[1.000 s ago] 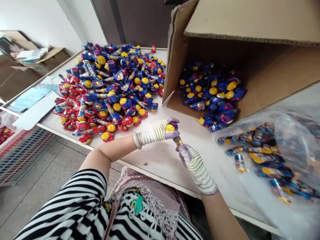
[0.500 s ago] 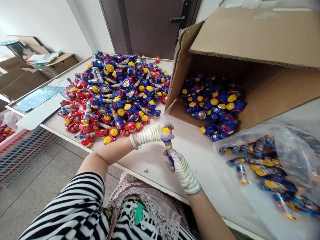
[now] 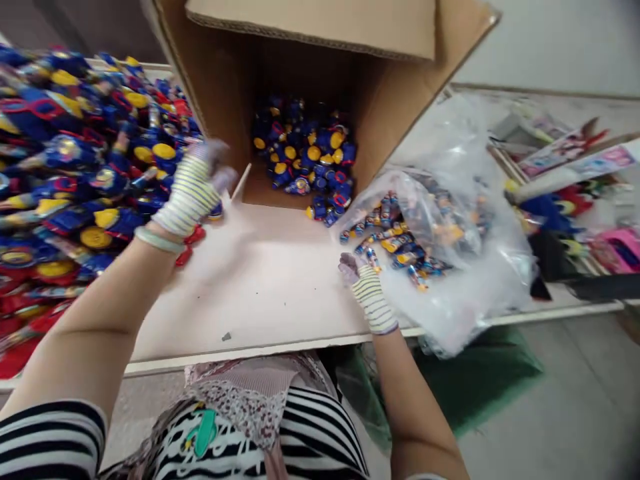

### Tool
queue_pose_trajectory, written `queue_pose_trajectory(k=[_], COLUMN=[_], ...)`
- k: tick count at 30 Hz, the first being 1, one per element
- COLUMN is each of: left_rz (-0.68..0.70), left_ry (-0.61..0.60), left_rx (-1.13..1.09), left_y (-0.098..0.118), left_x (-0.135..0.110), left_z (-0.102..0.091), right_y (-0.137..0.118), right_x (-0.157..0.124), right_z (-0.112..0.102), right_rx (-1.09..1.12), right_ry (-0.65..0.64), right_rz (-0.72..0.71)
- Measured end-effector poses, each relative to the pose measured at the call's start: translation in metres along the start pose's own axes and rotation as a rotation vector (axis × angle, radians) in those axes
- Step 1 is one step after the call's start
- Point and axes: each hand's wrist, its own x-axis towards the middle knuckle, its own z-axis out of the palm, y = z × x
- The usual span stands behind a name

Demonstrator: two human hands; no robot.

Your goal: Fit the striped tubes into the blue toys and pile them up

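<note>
My left hand [image 3: 195, 187], in a striped glove and blurred by motion, is between the toy pile and the cardboard box. Its thumb and fingers look apart, with nothing visible between them. A large pile of blue and red plastic toys with yellow round discs [image 3: 95, 237] lies beside and under it. My right hand [image 3: 369, 293], gloved too, is above the table next to a clear plastic bag [image 3: 465, 293]. Its fingers are slightly bent and seem to hold nothing. Small printed tubes with yellow ends [image 3: 395, 240] lie in the bag, close to its fingertips.
A cardboard box [image 3: 210, 100] lies on its side, its opening facing me, with several blue toys [image 3: 305, 157] inside. The white table [image 3: 270, 267] has its front edge near my body. Trays of mixed items [image 3: 550, 147] stand at the right. Green netting [image 3: 480, 380] hangs below the table.
Both hands held a blue toy with a yellow disc before; they have now parted and it is out of them. My left hand went toward the box, my right toward the bag. The view turned right.
</note>
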Motion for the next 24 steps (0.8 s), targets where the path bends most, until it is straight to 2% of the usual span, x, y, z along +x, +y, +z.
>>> queue_pose_trajectory(k=[1,2,4,5,7,9,11,13,15,17,19,21,24], left_rz=[0.045,0.071,0.079,0.045,-0.028,-0.087,-0.131,-0.166,-0.214,-0.308,-0.438,-0.577,-0.673], left_ry=[-0.188,-0.317,-0.485,-0.519,-0.560,-0.551,-0.521,-0.494,-0.481,-0.449,-0.425,-0.409,-0.377], left_rx=[-0.101,-0.144,-0.090,-0.034,-0.006,-0.067,-0.123,-0.189,-0.291,-0.591,-1.044,-1.434,-1.594], left_y=[0.021,0.043,0.079,0.093,0.108,0.111,0.105,0.094,0.083,0.076,0.074,0.078,0.085], left_x=[0.005,0.011,0.027,0.035,0.048,0.052,0.045,0.028,0.002,-0.030,-0.062,-0.089,-0.113], left_z=[0.039,0.076,0.142,0.168,0.204,0.220,0.221,0.210,0.190,0.166,0.143,0.125,0.109], right_y=[0.005,0.009,0.013,0.014,0.016,0.020,0.024,0.028,0.027,0.020,0.005,-0.014,-0.040], right_x=[0.006,0.012,0.025,0.030,0.038,0.042,0.041,0.035,0.025,0.013,0.001,-0.008,-0.017], right_z=[-0.015,-0.028,-0.049,-0.055,-0.058,-0.056,-0.056,-0.057,-0.057,-0.046,-0.023,0.006,0.041], right_rx=[-0.158,-0.332,-0.655,-0.774,-0.914,-0.987,-1.020,-0.931,-0.639,-0.214,0.150,0.359,0.418], right_ry=[0.061,0.108,0.112,0.067,-0.043,-0.086,-0.051,0.028,0.100,0.107,0.042,-0.068,-0.222], right_rz=[0.018,0.054,0.178,0.247,0.322,0.294,0.229,0.154,0.068,-0.001,-0.019,-0.015,-0.058])
